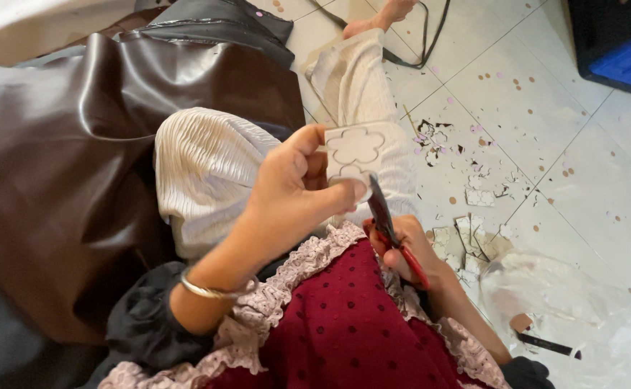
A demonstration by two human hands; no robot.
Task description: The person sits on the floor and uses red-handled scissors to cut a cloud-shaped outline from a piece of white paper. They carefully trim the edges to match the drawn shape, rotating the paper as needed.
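Many card scraps [466,238], brown sheet [56,158], cable [423,43]

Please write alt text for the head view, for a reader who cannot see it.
The left hand holds a white card with drawn flower outlines while the right hand cuts it with red-handled scissors. Paper scraps litter the tiled floor.

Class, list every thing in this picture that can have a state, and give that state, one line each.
left hand: shut on the card piece, held up.
card piece: flower outlines drawn on it, not yet cut free.
right hand: shut on the scissors.
scissors: red-handled, blades at the card's lower edge; open or closed unclear.
offcuts: scattered loose on the tiled floor.
bangle: on the left wrist.
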